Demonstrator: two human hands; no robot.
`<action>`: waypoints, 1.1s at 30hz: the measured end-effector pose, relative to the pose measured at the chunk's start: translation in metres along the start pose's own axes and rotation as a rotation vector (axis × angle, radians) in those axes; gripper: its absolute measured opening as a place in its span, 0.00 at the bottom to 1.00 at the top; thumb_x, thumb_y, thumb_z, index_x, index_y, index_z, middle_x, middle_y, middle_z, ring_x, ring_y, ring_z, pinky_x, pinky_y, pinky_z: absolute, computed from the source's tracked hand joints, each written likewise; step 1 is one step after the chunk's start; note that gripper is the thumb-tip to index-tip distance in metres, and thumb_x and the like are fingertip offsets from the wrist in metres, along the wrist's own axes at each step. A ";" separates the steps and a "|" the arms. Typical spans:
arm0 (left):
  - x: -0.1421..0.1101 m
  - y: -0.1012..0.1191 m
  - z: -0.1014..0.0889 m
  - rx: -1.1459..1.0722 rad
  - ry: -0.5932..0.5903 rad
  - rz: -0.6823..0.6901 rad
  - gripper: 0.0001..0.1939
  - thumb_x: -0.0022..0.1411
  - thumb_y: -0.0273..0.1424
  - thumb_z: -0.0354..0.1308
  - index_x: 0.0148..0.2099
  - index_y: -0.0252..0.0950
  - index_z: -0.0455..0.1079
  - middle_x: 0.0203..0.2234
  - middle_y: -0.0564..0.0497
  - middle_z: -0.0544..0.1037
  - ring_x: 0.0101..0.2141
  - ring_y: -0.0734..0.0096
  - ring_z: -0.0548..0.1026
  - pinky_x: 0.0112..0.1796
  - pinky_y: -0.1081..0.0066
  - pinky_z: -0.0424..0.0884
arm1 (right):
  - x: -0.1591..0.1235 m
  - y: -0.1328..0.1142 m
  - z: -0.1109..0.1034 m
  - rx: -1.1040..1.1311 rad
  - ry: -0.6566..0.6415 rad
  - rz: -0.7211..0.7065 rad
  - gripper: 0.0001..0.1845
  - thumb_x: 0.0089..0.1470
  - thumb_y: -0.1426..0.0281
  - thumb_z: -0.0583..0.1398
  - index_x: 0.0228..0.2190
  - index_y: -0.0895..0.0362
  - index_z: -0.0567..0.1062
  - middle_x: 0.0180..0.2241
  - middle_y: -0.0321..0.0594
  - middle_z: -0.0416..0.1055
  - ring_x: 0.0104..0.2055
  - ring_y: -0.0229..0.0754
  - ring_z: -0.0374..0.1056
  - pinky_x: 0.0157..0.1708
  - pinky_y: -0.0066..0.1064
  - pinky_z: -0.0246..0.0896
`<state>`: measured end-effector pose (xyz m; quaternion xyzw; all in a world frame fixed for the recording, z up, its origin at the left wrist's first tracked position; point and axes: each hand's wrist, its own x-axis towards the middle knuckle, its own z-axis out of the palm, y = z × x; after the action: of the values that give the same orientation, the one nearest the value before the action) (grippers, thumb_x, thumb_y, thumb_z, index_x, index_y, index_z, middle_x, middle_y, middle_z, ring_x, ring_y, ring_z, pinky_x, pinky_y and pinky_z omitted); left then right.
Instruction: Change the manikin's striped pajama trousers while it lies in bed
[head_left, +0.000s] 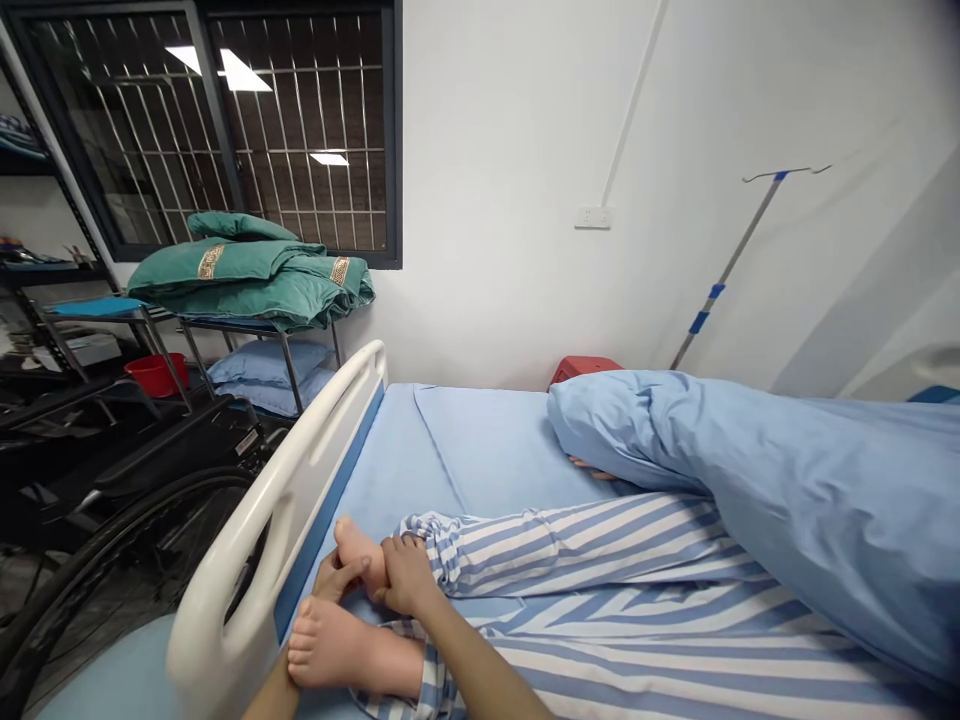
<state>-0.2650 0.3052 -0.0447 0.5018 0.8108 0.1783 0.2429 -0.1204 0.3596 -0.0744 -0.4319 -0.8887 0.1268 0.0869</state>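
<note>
Head view: a bare far foot point(352, 541) of a lying figure is held between two bare hands, at 7 o'clock from the middle of the picture. By the left hand point(331, 580), the forefoot is grasped with the thumb pressed against it; the fingers are partly hidden, so their full curl cannot be told. From this hand, the far foot is found at 1 to 2 o'clock, in direct contact. By the right hand point(411, 578), the ankle end of the same foot is clasped from above, the fingers bent over it; from there, the rest of the foot is seen towards 9 to 10 o'clock.

The near foot point(326, 643) is placed at 6 o'clock from the left hand, with the left forearm passing behind it, and at 8 o'clock from the right hand.

Both legs are covered by striped trousers point(585, 545), stretched towards 3 to 4 o'clock from the feet across a blue bed sheet point(487, 430). From the middle of the picture, a blue quilt point(795, 480) is spread at 3 to 4 o'clock, a metal pole point(739, 257) is seen at 2 to 3, and green bedding point(247, 275) is stacked at 9 to 10.
</note>
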 end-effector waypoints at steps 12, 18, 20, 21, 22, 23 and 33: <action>-0.043 0.026 0.067 0.547 0.153 -0.624 0.21 0.57 0.28 0.38 0.47 0.33 0.66 0.40 0.35 0.72 0.46 0.37 0.67 0.35 0.46 0.63 | 0.003 0.001 0.004 -0.026 -0.017 0.001 0.30 0.37 0.58 0.64 0.42 0.60 0.68 0.43 0.49 0.69 0.46 0.56 0.62 0.48 0.45 0.53; -0.049 0.037 0.064 0.603 0.369 -0.727 0.19 0.58 0.27 0.39 0.47 0.33 0.67 0.45 0.35 0.70 0.43 0.41 0.69 0.31 0.53 0.62 | 0.002 0.001 0.004 -0.029 0.004 0.000 0.30 0.37 0.58 0.65 0.41 0.60 0.68 0.43 0.49 0.69 0.46 0.55 0.62 0.48 0.45 0.54; -0.048 0.034 0.063 0.598 0.448 -0.749 0.20 0.58 0.26 0.38 0.45 0.34 0.69 0.42 0.37 0.72 0.40 0.45 0.70 0.28 0.57 0.62 | 0.002 0.001 0.005 -0.029 0.007 -0.005 0.30 0.37 0.58 0.65 0.41 0.60 0.68 0.43 0.49 0.69 0.46 0.55 0.63 0.48 0.45 0.54; -0.047 0.033 0.063 0.577 0.467 -0.751 0.21 0.58 0.25 0.37 0.45 0.33 0.69 0.42 0.38 0.72 0.40 0.47 0.71 0.28 0.58 0.61 | 0.002 0.001 0.005 -0.030 0.005 -0.004 0.30 0.37 0.57 0.65 0.41 0.60 0.68 0.43 0.49 0.69 0.46 0.55 0.63 0.48 0.45 0.54; -0.047 0.032 0.064 0.549 0.478 -0.750 0.22 0.57 0.23 0.36 0.45 0.32 0.69 0.41 0.37 0.72 0.39 0.49 0.71 0.28 0.59 0.61 | 0.002 0.001 0.006 -0.031 0.005 -0.002 0.31 0.37 0.57 0.65 0.42 0.59 0.68 0.43 0.49 0.69 0.46 0.55 0.62 0.48 0.44 0.54; -0.046 0.032 0.065 0.520 0.487 -0.747 0.23 0.57 0.22 0.35 0.45 0.30 0.69 0.41 0.37 0.72 0.39 0.51 0.71 0.28 0.59 0.61 | 0.002 0.002 0.006 -0.034 0.005 0.002 0.31 0.36 0.56 0.66 0.42 0.59 0.68 0.43 0.49 0.69 0.46 0.55 0.62 0.48 0.44 0.54; -0.045 0.036 0.070 0.591 0.342 -0.691 0.23 0.56 0.22 0.33 0.45 0.29 0.67 0.42 0.30 0.70 0.41 0.34 0.68 0.27 0.50 0.61 | 0.004 0.002 0.007 -0.057 -0.008 0.006 0.31 0.37 0.56 0.65 0.41 0.60 0.68 0.43 0.49 0.69 0.46 0.54 0.62 0.48 0.44 0.54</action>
<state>-0.1819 0.2836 -0.0738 0.2144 0.9742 -0.0706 -0.0017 -0.1231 0.3624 -0.0810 -0.4365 -0.8909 0.1033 0.0706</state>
